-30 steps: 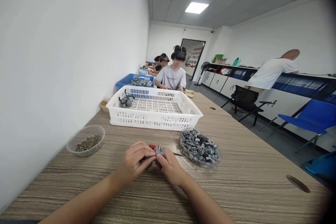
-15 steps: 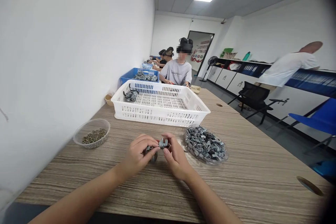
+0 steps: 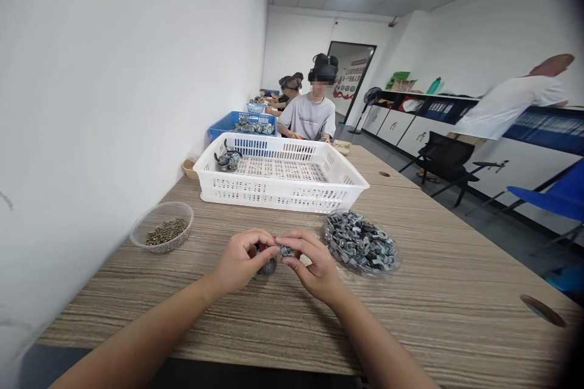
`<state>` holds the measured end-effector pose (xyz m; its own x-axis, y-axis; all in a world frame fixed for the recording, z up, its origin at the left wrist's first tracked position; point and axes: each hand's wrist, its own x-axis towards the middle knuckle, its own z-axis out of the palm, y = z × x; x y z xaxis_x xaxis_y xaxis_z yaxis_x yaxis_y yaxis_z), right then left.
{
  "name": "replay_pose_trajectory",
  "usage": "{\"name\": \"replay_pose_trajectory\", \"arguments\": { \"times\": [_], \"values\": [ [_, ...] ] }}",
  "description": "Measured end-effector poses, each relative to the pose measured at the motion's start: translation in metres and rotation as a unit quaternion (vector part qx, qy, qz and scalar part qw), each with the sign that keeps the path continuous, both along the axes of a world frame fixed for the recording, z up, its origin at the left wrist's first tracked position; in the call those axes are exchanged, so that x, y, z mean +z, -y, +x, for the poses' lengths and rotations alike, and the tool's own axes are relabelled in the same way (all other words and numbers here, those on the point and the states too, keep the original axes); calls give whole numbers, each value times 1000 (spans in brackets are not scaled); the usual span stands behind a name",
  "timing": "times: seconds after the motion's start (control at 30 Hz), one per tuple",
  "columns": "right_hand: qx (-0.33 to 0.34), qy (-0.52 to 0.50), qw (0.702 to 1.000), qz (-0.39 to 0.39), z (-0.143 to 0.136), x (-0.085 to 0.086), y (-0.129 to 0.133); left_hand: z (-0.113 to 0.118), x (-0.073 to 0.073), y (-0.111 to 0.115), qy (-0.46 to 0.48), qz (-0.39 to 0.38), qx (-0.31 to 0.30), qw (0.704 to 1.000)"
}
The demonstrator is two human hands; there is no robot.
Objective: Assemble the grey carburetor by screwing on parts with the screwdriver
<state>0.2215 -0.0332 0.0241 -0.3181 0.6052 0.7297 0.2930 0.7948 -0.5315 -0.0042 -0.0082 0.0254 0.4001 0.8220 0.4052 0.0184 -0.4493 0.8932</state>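
Note:
Over the wood-grain table (image 3: 292,328), my left hand (image 3: 241,260) and my right hand (image 3: 314,264) meet, fingertips pinched on a small grey metal part (image 3: 285,250) between them. Beneath my left fingers is a round grey piece (image 3: 269,266), partly hidden by them. A bit of red shows behind the fingertips. To the right stands a clear bowl heaped with grey metal parts (image 3: 362,242). On the left, a clear plastic bowl (image 3: 137,232) holds small brassy screws (image 3: 166,231).
Beyond my hands stands a white basket (image 3: 283,199) with some grey parts in its left corner. Behind it are a blue basket (image 3: 219,127) of parts and a seated person (image 3: 310,115). A white wall borders the left; a small brown bowl (image 3: 190,168) sits beside it.
My right fingers have closed over the small metal part, which now shows less. The view has shifted slightly, and the two hands stay together.

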Motion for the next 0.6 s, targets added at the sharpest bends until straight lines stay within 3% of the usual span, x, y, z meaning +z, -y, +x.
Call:
{"name": "replay_pose_trajectory", "arguments": {
  "times": [0.27, 0.6],
  "values": [
    [12, -7, 1000, 2, 5, 8, 2, -1, 5, -4, 52, -104, -71, 991],
    [2, -31, 998, -45, 3, 6, 3, -6, 2, -11, 19, -96, -83, 992]
  ]
}}
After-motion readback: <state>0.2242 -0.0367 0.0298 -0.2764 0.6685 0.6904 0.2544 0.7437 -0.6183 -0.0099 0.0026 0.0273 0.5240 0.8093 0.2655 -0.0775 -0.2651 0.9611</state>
